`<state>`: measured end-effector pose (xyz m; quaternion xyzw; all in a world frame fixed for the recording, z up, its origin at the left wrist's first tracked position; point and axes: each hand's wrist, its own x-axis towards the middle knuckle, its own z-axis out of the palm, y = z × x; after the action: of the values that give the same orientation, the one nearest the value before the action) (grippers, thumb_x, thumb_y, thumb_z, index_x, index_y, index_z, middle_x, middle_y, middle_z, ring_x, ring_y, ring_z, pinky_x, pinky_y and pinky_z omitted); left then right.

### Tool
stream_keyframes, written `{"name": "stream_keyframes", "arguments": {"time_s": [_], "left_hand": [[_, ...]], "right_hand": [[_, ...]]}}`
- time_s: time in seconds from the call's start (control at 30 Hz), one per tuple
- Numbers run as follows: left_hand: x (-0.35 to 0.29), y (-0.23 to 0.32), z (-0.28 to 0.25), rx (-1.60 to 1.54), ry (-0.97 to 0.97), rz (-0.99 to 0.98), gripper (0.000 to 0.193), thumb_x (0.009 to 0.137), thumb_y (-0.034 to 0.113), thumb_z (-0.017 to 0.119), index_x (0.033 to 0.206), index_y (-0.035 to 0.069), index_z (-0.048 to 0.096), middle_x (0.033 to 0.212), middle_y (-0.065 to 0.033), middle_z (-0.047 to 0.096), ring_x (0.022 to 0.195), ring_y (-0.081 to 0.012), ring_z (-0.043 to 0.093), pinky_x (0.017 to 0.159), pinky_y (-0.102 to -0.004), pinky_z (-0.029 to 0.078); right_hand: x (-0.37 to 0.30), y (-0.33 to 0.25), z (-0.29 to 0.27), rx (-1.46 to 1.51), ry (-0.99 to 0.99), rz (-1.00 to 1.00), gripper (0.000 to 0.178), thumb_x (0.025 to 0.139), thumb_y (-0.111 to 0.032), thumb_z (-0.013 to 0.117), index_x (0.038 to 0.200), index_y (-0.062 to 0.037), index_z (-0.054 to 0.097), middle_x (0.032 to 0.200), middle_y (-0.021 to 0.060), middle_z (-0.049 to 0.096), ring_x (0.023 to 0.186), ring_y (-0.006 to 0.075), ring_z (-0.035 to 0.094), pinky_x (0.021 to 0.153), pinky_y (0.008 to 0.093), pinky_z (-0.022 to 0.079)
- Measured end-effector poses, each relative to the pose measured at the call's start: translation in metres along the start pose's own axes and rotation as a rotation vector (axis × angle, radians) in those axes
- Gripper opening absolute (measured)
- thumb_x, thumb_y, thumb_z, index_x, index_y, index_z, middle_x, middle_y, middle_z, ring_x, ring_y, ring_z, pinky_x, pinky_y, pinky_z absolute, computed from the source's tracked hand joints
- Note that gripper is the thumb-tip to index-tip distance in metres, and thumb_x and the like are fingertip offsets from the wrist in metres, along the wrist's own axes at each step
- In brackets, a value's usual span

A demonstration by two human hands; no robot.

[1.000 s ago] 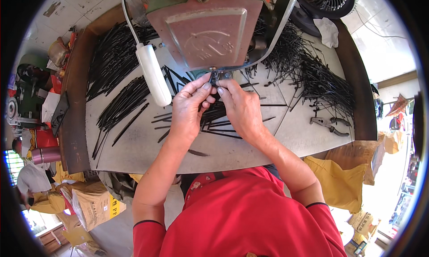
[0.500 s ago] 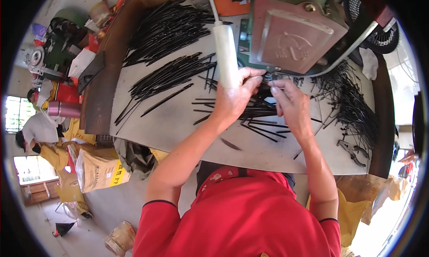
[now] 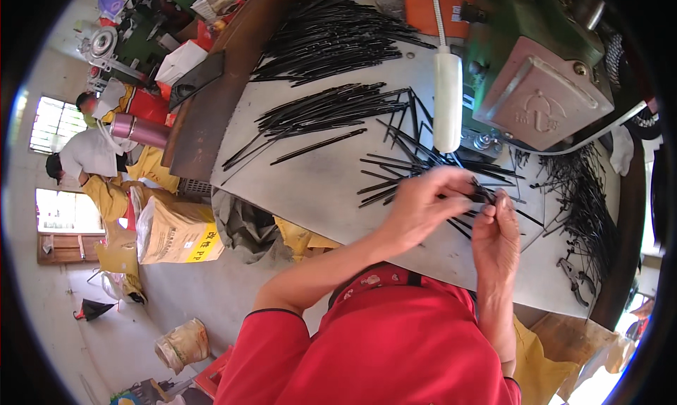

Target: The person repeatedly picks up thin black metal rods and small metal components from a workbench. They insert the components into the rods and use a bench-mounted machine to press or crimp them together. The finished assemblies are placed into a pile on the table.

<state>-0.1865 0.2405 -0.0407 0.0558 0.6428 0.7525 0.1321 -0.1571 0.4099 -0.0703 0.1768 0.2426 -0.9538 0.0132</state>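
Close together over the front of the table, my left hand and my right hand meet at a small dark bundle of thin black rods. The right thumb and fingers pinch its near side. My left fingers close around the other side, slightly smeared by motion; the exact shape of the bundle is partly hidden by them. Beneath and beside the hands, loose black rods lie scattered at several angles. Beyond the hands stands a green machine with a pinkish metal cover.
A white lamp hangs on a flexible neck before the machine. Black rods lie in a large pile and a smaller one. At right are tangled dark pieces and pliers. Another person is far left.
Both hands have come away from the machine toward my body, with the small dark bundle between them. The whole view has shifted, so the table and machine appear farther right.
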Motion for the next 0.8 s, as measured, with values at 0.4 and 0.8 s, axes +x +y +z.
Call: {"name": "stream_keyframes", "arguments": {"time_s": [0.4,0.8], "left_hand": [[-0.089,-0.004,-0.242,1.395,0.794,0.200,0.036,0.078,-0.009,0.057,0.109,0.006,0.064,0.093,-0.0134,0.054,0.085,-0.0297,0.055,0.078,-0.0363,0.046],[-0.035,0.021,-0.179,1.281,0.668,0.415,0.023,0.076,0.001,0.067,0.099,0.006,0.067,0.097,-0.0104,0.059,0.096,-0.0281,0.057,0.082,-0.0346,0.046]], "right_hand": [[-0.041,-0.050,0.017,-1.677,-0.147,-0.499,0.061,0.077,0.009,0.056,0.134,-0.0104,0.049,0.073,0.0055,0.059,0.064,0.0111,0.060,0.058,0.0255,0.048],[-0.030,-0.033,-0.004,-1.924,-0.522,-0.836,0.039,0.074,0.004,0.066,0.111,-0.0055,0.061,0.074,0.0081,0.059,0.058,0.0243,0.058,0.052,0.0335,0.047]]}}
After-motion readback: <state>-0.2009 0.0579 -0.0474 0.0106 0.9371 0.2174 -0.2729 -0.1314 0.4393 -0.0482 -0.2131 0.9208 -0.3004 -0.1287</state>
